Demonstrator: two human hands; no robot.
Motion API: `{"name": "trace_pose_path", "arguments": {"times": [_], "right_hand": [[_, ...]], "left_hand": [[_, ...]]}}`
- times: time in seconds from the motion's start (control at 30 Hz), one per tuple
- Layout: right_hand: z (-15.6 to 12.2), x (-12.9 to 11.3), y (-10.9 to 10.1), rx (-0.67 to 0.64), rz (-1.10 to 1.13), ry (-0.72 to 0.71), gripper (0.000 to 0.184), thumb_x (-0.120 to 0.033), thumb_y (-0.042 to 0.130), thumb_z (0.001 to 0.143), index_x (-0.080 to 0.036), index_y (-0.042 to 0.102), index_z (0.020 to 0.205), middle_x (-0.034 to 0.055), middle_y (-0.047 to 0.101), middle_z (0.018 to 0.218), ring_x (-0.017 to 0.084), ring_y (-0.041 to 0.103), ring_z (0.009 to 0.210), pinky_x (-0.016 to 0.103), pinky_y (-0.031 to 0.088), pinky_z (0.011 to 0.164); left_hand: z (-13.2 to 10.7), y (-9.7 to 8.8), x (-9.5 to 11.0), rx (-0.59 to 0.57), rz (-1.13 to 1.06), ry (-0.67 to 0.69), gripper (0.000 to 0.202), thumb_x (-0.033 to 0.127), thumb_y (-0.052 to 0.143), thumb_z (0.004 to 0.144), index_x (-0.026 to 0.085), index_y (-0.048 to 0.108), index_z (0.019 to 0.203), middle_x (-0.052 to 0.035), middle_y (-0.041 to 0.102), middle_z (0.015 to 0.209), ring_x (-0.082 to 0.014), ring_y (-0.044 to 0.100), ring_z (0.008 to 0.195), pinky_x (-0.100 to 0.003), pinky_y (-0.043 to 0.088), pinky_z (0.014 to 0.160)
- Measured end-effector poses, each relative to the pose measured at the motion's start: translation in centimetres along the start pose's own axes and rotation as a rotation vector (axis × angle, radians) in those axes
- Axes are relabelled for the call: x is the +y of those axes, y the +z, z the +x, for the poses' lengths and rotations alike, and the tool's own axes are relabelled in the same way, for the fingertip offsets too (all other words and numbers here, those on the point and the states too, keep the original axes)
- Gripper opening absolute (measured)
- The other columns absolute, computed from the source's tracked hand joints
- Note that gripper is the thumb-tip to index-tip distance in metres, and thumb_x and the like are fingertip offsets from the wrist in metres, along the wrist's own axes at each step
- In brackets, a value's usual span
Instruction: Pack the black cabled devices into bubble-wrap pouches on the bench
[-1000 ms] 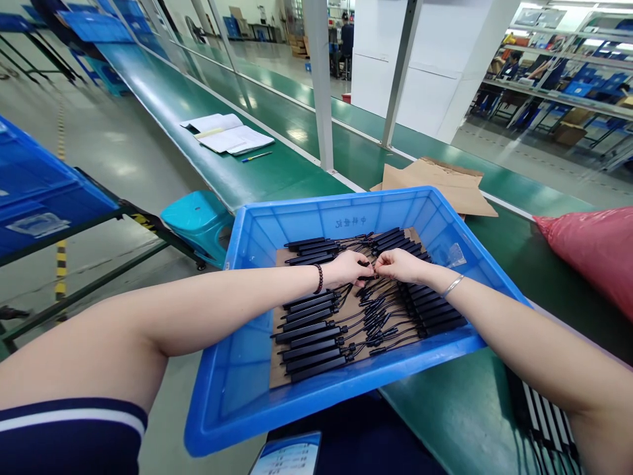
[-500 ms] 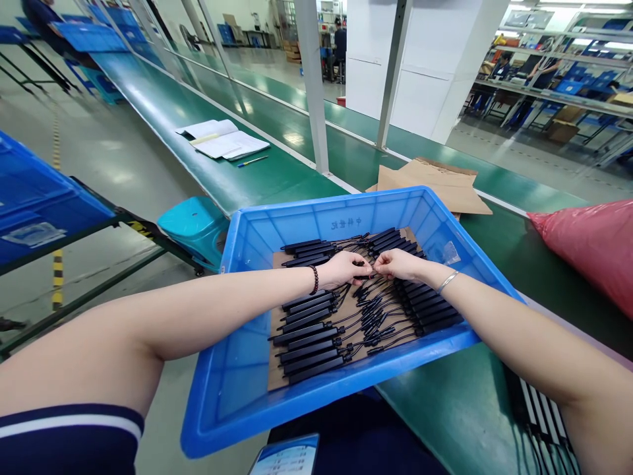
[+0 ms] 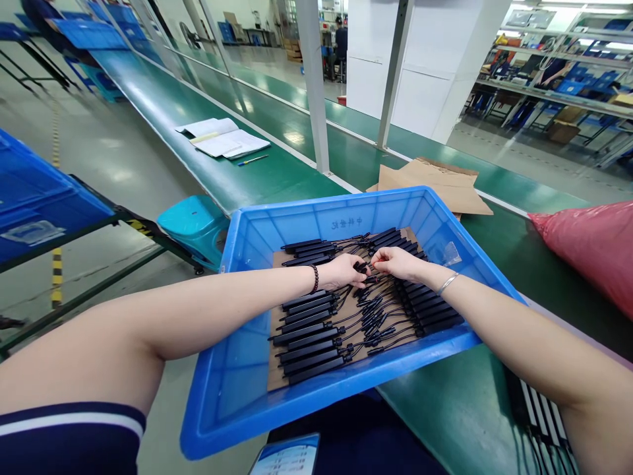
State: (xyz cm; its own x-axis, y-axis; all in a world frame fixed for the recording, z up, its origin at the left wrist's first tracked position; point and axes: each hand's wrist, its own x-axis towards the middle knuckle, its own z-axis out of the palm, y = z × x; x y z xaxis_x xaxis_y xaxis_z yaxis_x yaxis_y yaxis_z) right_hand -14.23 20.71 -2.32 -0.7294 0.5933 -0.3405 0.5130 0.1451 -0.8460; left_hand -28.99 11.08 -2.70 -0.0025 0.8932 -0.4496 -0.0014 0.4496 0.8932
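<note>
Now we have both hands down in the blue bin, which juts over the near edge of the green bench. Our left hand and right hand meet fingertip to fingertip over the middle of the bin. Each is pinched shut on a small black plug, though it is too small for us to tell whether it is one piece or two. Below them, black units lie in two rows on a brown card, their wires tangled between the rows. A pink bag lies on the bench to the right.
</note>
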Motion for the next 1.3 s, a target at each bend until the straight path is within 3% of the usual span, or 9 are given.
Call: {"name": "trace_pose_path", "arguments": {"times": [0.17,0.4,0.7,1.03,1.3], "right_hand": [[-0.1,0.0,0.4,-0.059,-0.036,-0.050,0.006,-0.012,0.056,0.071,-0.015,0.057,0.077,-0.0050,0.053,0.062,0.006,0.041,0.052,0.019,0.034,0.051],[0.2,0.6,0.4,-0.045,-0.095,-0.078,0.007,-0.015,0.059,0.069,-0.014,0.059,0.076,-0.0027,0.056,0.062,0.007,0.046,0.053,0.019,0.035,0.049],[0.2,0.6,0.4,-0.026,-0.198,-0.078,0.008,-0.023,0.059,0.073,-0.015,0.058,0.074,-0.0030,0.058,0.061,0.008,0.047,0.053,0.019,0.037,0.050],[-0.6,-1.1,0.7,-0.034,-0.414,-0.033,0.006,-0.019,0.059,0.075,-0.015,0.058,0.071,-0.0003,0.060,0.068,0.010,0.048,0.061,0.020,0.033,0.055],[-0.6,-0.3,0.9,-0.075,-0.370,0.036,0.008,-0.019,0.062,0.074,-0.015,0.060,0.067,-0.0037,0.054,0.057,0.008,0.041,0.051,0.020,0.030,0.050]], "left_hand": [[0.1,0.0,-0.2,0.002,0.032,0.010,0.022,0.000,0.072,0.067,0.008,0.055,0.076,0.0023,0.053,0.065,-0.0082,0.057,0.055,-0.024,0.058,0.050],[0.3,0.1,-0.5,0.066,0.021,0.022,0.011,0.000,0.065,0.075,0.007,0.057,0.077,0.0008,0.052,0.070,-0.0059,0.057,0.058,-0.022,0.059,0.056],[0.1,0.2,-0.2,0.092,-0.015,0.015,0.018,0.007,0.076,0.067,0.005,0.058,0.071,-0.0009,0.055,0.068,-0.0080,0.057,0.060,-0.022,0.058,0.055],[-0.1,0.3,-0.4,0.059,-0.024,-0.010,0.013,0.000,0.072,0.066,0.006,0.061,0.069,-0.0022,0.058,0.067,-0.0086,0.057,0.060,-0.022,0.058,0.055],[-0.1,0.5,-1.1,0.044,0.003,0.022,0.017,0.006,0.077,0.064,0.006,0.062,0.073,-0.0027,0.059,0.071,-0.0078,0.057,0.059,-0.022,0.058,0.055]]}}
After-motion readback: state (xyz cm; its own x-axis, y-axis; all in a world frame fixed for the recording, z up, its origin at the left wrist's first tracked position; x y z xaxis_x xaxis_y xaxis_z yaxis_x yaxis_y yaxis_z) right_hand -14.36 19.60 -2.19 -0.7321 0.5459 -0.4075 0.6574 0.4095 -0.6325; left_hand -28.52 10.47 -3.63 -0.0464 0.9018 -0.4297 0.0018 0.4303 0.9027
